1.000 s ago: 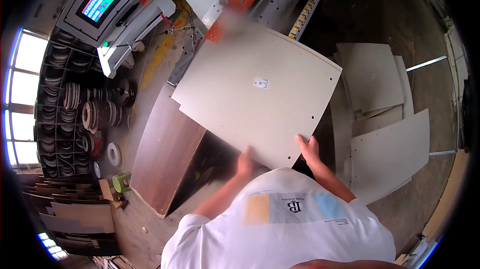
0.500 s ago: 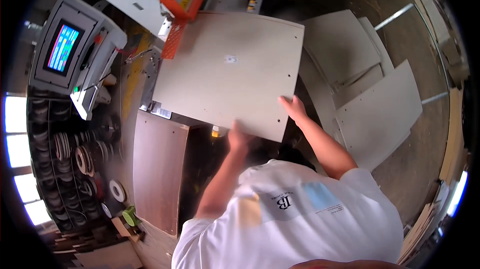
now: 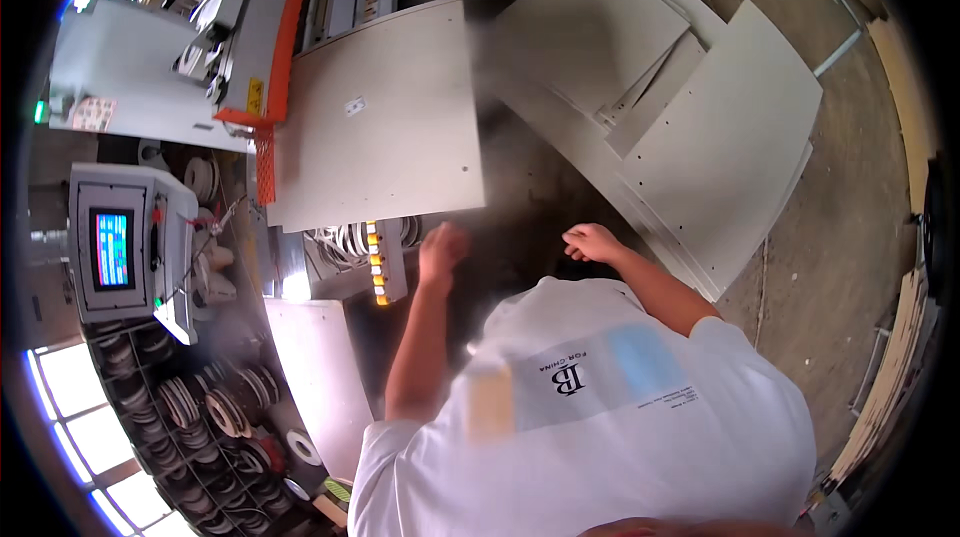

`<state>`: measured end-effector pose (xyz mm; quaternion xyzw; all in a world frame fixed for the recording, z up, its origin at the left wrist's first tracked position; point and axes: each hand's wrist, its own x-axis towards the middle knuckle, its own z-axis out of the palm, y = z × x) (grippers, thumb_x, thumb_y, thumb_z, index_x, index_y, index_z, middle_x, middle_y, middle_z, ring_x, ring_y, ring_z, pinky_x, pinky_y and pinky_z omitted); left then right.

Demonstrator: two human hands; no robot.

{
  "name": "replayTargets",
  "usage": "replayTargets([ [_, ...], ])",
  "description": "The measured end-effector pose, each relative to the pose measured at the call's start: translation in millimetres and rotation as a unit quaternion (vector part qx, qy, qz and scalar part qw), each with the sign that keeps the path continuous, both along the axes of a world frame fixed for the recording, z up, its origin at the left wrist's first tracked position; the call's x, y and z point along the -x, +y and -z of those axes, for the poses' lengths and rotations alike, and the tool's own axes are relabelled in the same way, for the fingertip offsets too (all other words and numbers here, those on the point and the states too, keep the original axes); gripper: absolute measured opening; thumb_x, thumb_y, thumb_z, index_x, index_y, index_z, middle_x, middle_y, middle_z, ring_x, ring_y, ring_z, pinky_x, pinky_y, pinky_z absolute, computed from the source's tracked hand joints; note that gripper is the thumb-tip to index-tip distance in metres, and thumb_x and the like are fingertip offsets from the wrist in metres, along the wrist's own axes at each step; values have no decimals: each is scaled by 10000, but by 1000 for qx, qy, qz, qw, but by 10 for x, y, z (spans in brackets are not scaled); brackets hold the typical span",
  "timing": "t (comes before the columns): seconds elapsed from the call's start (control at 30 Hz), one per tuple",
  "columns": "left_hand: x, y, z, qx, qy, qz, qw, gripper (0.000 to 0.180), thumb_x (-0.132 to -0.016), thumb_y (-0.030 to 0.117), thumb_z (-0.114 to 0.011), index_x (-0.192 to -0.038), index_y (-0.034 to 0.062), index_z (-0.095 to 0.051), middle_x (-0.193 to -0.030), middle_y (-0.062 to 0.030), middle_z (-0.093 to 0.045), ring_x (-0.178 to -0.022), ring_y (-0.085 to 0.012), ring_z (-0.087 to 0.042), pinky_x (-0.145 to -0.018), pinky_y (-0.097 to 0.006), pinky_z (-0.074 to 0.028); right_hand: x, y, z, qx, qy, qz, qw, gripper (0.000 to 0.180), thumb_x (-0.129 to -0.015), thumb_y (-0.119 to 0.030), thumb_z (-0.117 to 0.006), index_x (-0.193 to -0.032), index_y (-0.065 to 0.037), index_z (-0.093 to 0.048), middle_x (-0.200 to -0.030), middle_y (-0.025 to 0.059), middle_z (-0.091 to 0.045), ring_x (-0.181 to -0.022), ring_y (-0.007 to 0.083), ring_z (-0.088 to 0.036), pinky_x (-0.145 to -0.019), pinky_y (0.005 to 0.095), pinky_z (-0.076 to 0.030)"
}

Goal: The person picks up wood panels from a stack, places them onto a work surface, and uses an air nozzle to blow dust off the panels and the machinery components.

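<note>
A pale beige panel with a small white label and a hole near its corner lies on the machine's support, under the orange-edged machine beam. Just past its near edge is my left hand, apart from the panel, its fingers curled and somewhat blurred. My right hand hangs in the air farther right, fingers bent inward around nothing visible. To that hand's right lies a loose stack of similar panels, some with drilled holes.
Yellow rollers on a rail stick out below the panel. At left stand a control console with a lit screen and a rack of edging rolls. A pale board stands at my near left. Long boards line the right side.
Both hands have let go of the panel and drawn away from it. My view has swung right, so panel, console and stack appear farther left. The panel lies farther along the machine.
</note>
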<state>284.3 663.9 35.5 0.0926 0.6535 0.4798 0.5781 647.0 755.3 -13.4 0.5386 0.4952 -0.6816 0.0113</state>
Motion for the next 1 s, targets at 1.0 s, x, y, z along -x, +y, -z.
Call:
replayTargets([
  [1.0, 42, 6138, 4524, 62, 139, -42, 988, 304, -988, 381, -606, -883, 97, -587, -818, -72, -646, -679, -204, -619, -577, -360, -513, -1200, -265, 356, 143, -221, 352, 898, 335, -969, -319, -662, -1081, -11, -729, -817, 90, -725, -678, 161, -665, -623, 307, -530],
])
